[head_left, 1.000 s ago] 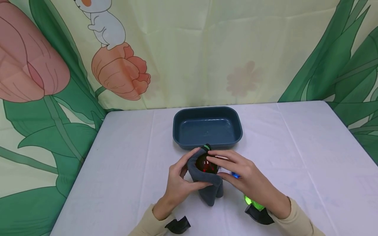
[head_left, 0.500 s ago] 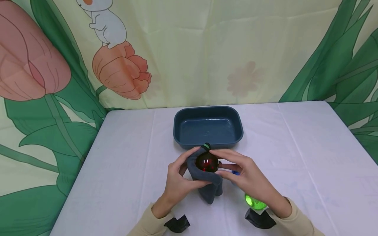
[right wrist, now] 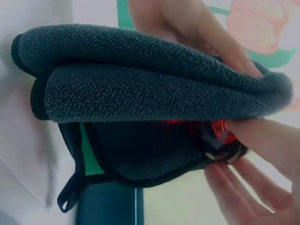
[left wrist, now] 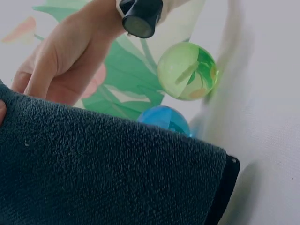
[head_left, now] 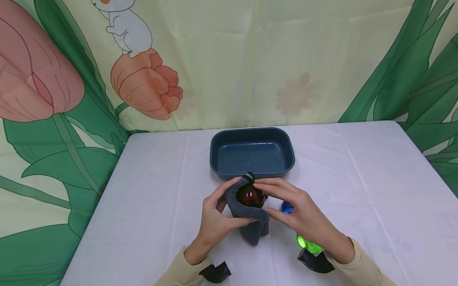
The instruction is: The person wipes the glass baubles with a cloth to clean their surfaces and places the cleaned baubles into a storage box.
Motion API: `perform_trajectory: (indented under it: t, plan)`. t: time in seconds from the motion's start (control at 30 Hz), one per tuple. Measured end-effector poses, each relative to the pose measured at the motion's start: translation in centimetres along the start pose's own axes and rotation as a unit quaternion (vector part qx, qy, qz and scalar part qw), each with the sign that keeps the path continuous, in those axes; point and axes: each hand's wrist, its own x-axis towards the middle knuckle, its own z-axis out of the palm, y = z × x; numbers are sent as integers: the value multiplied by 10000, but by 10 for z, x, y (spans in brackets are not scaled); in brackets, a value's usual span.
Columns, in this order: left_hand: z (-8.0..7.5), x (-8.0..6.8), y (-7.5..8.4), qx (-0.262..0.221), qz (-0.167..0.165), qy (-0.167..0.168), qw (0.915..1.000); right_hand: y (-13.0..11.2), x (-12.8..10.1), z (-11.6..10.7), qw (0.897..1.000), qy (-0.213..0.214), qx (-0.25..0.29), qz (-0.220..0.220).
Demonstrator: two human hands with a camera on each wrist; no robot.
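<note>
A dark red ball (head_left: 250,196) sits in a fold of grey cloth (head_left: 250,226) held just in front of the blue tray (head_left: 286,159). My left hand (head_left: 214,216) grips the cloth from the left, thumb under the fold. My right hand (head_left: 297,210) pinches the ball, fingers over its top and thumb below. The right wrist view shows the thick cloth (right wrist: 140,89) folded over the red ball (right wrist: 220,131), with a green tag (right wrist: 89,157) on its dark lining. A blue ball (head_left: 287,207) and a green ball (head_left: 307,244) lie on the table by my right wrist.
The blue tray holds nothing and stands at the table's middle, just beyond the hands. A white cloth covers the table (head_left: 375,198). A flower-print curtain (head_left: 250,59) hangs behind it. The left wrist view shows the blue ball (left wrist: 164,119) and green ball (left wrist: 187,70) behind the cloth (left wrist: 93,168).
My right hand's fingers have drawn in over the top of the red ball, uncovering the blue ball on the table. The cloth bundle has risen slightly toward the tray.
</note>
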Motion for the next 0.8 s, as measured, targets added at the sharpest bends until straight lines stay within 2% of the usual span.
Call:
perform_trajectory:
  t: [0.23, 0.4, 0.57, 0.7, 0.8]
  plan:
    - [3, -1, 1, 121, -182, 6, 9998, 4, -1, 5, 9997, 79, 248, -21]
    - [4, -1, 1, 181, -310, 4, 9994, 5, -1, 6, 9983, 45, 514, 263]
    - [4, -1, 2, 162, -302, -47, 9994, 5, -1, 6, 9944, -4, 835, 650]
    - [3, -1, 2, 114, -312, -100, 9994, 7, 0, 5, 9869, -76, 1251, 1014]
    - [3, -2, 1, 99, -286, -165, 9994, 8, 1, 3, 9762, -190, 1632, 1413]
